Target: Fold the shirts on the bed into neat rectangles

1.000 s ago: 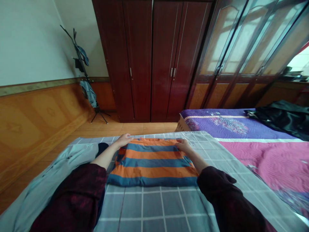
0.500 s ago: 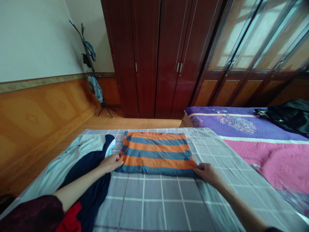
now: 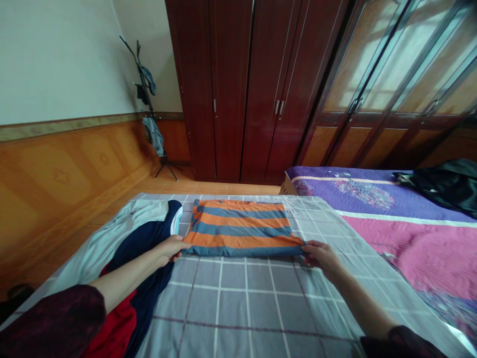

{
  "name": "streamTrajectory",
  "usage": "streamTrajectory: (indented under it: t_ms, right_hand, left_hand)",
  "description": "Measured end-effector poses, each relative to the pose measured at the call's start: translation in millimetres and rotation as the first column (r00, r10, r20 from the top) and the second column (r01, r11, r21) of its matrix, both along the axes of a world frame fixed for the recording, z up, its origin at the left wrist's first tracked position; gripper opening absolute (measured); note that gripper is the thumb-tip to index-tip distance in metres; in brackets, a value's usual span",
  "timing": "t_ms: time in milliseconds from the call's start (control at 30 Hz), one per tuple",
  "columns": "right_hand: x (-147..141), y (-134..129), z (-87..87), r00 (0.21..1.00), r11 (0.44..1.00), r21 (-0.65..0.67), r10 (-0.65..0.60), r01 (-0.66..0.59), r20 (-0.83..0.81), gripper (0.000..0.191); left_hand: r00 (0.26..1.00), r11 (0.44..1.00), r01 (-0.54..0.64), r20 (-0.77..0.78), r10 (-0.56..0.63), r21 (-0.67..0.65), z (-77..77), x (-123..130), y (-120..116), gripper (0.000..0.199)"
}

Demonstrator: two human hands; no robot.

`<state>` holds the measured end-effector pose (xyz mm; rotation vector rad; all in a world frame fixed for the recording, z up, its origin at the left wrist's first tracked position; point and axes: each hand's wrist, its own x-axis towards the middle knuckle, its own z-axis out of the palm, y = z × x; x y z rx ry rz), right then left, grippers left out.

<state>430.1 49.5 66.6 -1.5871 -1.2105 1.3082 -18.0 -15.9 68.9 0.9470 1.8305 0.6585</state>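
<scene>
An orange and blue-grey striped shirt (image 3: 242,229), folded into a rough rectangle, lies on the grey checked bedsheet (image 3: 246,308). Its near edge is pulled taut between my two hands. My left hand (image 3: 172,248) pinches the near left corner, fingers closed. At the near right corner, my right hand (image 3: 321,256) grips the cloth between thumb and fingers. Both near corners look slightly raised off the sheet. Beneath my left forearm lies a pile of clothes, with a navy garment (image 3: 149,243), a pale garment (image 3: 108,243) and a red garment (image 3: 115,330).
A second bed with a purple and pink quilt (image 3: 372,238) stands at the right, a black garment (image 3: 443,186) on it. Dark red wardrobes (image 3: 231,89) line the far wall. A coat stand (image 3: 149,107) holds items in the far left corner.
The shirt's near edge has been lifted and shifted slightly away from me, held by both hands. The whole view has shifted a little as well.
</scene>
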Motion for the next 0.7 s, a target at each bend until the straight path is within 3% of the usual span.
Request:
streamTrajectory:
  t_ms: [100, 167, 300, 367, 433, 467, 533, 633, 700]
  right_hand:
    - [9, -5, 11.7, 1.0, 0.999, 0.046, -0.004, 0.005, -0.023, 0.028]
    - [20, -16, 14.6, 1.0, 0.998, 0.07, 0.001, 0.0, -0.015, 0.031]
    - [47, -48, -3.4, 0.982, 0.993, 0.057, 0.089, -0.1, 0.166, 0.037]
    - [56, -60, -13.1, 0.908, 0.982, 0.038, 0.158, -0.187, 0.389, 0.042]
    - [53, -66, -14.1, 0.744, 0.959, 0.141, 0.093, -0.246, 0.662, 0.047]
    - [44, -67, -11.2, 0.649, 0.927, 0.234, 0.013, -0.293, 0.761, 0.049]
    - [10, -69, -2.4, 0.53, 0.805, 0.41, -0.142, -0.43, 0.836, 0.048]
    - [-66, -76, 1.7, 0.517, 0.604, 0.485, -0.137, -0.633, 0.845, 0.045]
    - [-110, -79, -8.7, 0.462, 0.472, 0.426, -0.045, -0.772, 0.886, 0.046]
  left_hand:
    - [0.996, 1.0, 0.024, 0.088, -0.022, -0.015, 20.7, -7, -9, 0.045]
    - [0.99, 0.999, 0.051, 0.135, -0.049, -0.016, 29.8, -12, -27, 0.05]
    - [0.972, 0.977, 0.188, 0.161, -0.171, -0.1, 21.9, -17, -78, 0.05]
    - [0.963, 0.954, 0.27, 0.061, -0.264, -0.128, 13.5, -17, -95, 0.046]
    - [0.937, 0.951, 0.307, -0.169, -0.307, -0.027, 10.9, -12, -97, 0.038]
    - [0.907, 0.944, 0.324, -0.303, -0.292, 0.059, 12.3, -6, -93, 0.032]
    - [0.826, 0.887, 0.403, -0.507, -0.247, 0.225, 17.5, 13, -78, 0.023]
    - [0.685, 0.729, 0.606, -0.676, -0.272, 0.32, 16.0, 59, -51, 0.026]
    - [0.579, 0.654, 0.7, -0.763, -0.285, 0.287, 2.6, 87, -37, 0.036]
